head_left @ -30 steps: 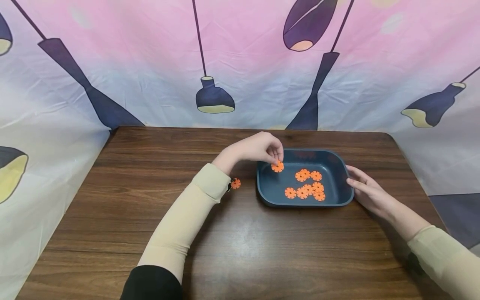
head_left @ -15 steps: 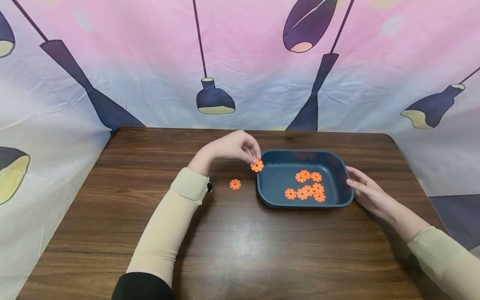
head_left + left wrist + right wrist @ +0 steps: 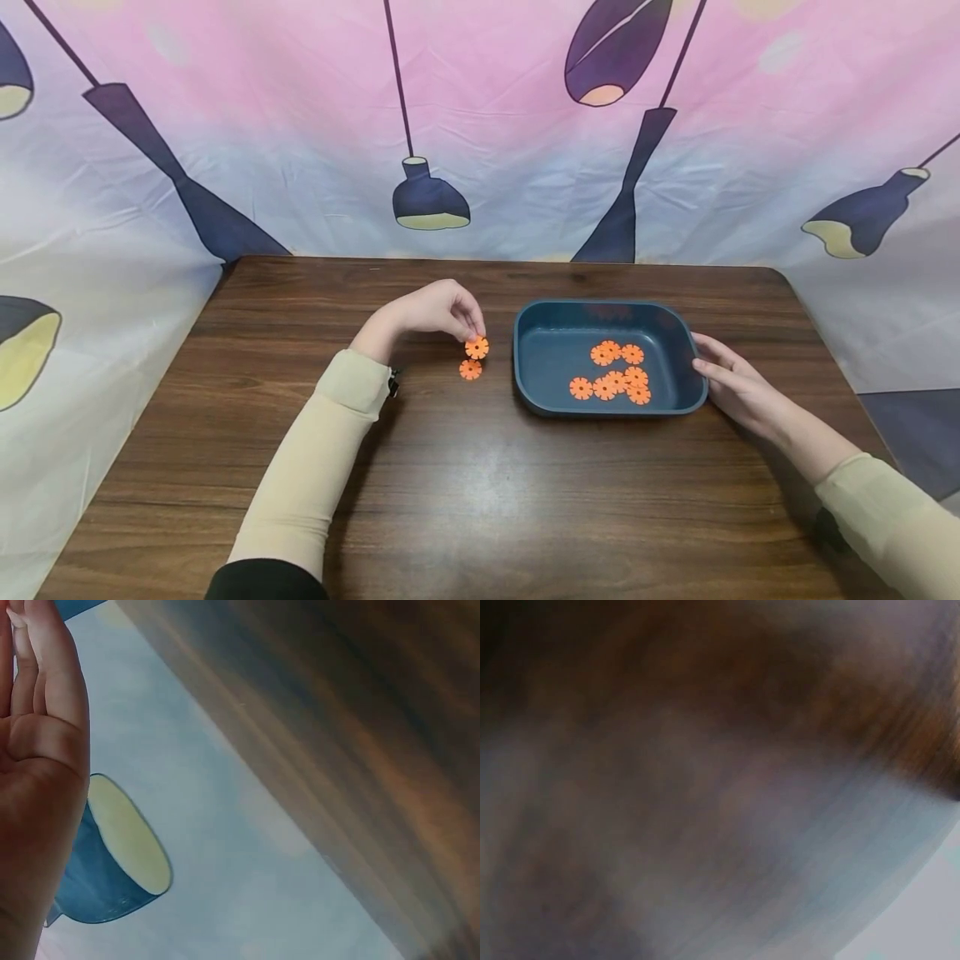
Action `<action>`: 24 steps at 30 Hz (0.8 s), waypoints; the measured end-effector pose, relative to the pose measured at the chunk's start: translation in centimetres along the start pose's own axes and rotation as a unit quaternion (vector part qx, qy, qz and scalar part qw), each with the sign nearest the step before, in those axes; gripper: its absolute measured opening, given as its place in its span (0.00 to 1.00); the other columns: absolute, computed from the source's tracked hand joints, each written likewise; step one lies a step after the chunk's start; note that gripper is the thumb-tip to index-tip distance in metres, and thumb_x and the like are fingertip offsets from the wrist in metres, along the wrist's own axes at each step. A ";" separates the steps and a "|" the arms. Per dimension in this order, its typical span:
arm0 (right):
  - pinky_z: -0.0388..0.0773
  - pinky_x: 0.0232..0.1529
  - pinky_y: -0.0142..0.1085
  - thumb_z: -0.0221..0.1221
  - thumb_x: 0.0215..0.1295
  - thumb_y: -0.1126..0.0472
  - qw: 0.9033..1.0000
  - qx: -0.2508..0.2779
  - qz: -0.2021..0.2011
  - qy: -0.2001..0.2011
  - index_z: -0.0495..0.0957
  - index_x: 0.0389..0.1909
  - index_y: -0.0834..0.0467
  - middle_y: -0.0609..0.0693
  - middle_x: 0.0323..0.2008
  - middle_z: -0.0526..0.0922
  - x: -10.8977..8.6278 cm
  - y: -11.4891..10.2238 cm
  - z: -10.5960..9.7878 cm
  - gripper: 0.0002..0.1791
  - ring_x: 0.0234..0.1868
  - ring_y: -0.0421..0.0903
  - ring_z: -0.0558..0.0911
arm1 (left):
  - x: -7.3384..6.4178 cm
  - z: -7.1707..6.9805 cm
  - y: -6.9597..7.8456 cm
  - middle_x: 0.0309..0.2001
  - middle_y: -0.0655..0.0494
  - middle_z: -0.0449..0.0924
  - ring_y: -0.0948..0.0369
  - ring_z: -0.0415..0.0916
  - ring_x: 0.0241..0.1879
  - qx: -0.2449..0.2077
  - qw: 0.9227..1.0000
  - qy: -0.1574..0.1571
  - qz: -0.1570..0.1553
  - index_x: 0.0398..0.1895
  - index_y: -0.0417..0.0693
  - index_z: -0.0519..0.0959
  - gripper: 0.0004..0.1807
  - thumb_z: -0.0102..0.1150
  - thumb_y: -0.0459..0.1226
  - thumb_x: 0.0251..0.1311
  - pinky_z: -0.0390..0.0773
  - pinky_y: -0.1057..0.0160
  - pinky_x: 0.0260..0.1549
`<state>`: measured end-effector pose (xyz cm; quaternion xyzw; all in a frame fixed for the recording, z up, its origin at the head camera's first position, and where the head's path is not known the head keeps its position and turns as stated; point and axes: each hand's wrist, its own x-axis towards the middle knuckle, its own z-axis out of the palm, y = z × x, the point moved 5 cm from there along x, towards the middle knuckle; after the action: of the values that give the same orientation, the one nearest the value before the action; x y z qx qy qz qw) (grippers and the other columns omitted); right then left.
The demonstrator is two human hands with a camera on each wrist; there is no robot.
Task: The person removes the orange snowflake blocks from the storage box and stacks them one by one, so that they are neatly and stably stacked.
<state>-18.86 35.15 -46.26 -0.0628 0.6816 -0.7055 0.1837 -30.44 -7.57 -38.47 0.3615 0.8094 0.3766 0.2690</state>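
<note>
In the head view my left hand (image 3: 442,310) pinches an orange notched disc (image 3: 477,347) between thumb and fingertips, left of the dark blue tray. A second orange disc (image 3: 470,370) lies on the table just below the held one, overlapped by it in this view. My right hand (image 3: 738,385) grips the right end of the dark blue tray (image 3: 528,398), thumb over the rim. Inside the tray lie several orange discs (image 3: 615,382), some overlapping. The left wrist view shows my left palm (image 3: 41,750) at its edge; the right wrist view is blurred.
The brown wooden table (image 3: 450,500) spans the view, its far edge meeting a pink and blue curtain (image 3: 495,100) printed with lamps. My left sleeve (image 3: 307,467) stretches across the table's left part.
My left hand has moved left from over the tray's left end, carrying the orange disc, and has come down by the disc on the table. The right hand and tray stay put.
</note>
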 end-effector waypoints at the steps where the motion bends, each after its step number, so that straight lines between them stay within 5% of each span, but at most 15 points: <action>1: 0.76 0.59 0.20 0.45 0.86 0.63 1.000 0.000 0.000 0.000 0.66 0.70 0.39 0.32 0.63 0.75 0.0 0.0 0.0 0.21 0.61 0.26 0.79 | -0.1 0.1 -0.3 0.34 0.45 0.92 0.65 0.87 0.31 -0.001 1.000 -0.001 -0.001 0.40 0.32 0.89 0.06 0.69 0.23 0.62 0.88 0.64 0.38; 11: 0.75 0.59 0.19 0.45 0.86 0.63 1.000 -0.003 -0.002 0.002 0.65 0.70 0.39 0.32 0.64 0.73 0.0 0.0 0.1 0.21 0.61 0.25 0.78 | -0.4 1.4 -2.1 0.33 0.44 0.92 0.69 0.84 0.29 -0.019 0.999 -0.023 -0.020 0.39 0.28 0.88 0.06 0.65 0.21 0.62 0.87 0.67 0.35; 24: 0.76 0.59 0.19 0.46 0.86 0.63 1.000 0.003 0.003 0.005 0.66 0.69 0.38 0.32 0.62 0.75 0.0 -0.1 0.0 0.20 0.61 0.26 0.79 | -0.1 1.9 -2.8 0.32 0.48 0.91 0.71 0.81 0.28 0.029 0.999 -0.024 -0.035 0.38 0.32 0.89 0.06 0.64 0.22 0.61 0.83 0.70 0.35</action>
<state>-18.85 35.16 -46.21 -0.0571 0.6801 -0.7077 0.1825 -30.10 -8.07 -41.79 0.3497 0.8254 0.3347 0.2905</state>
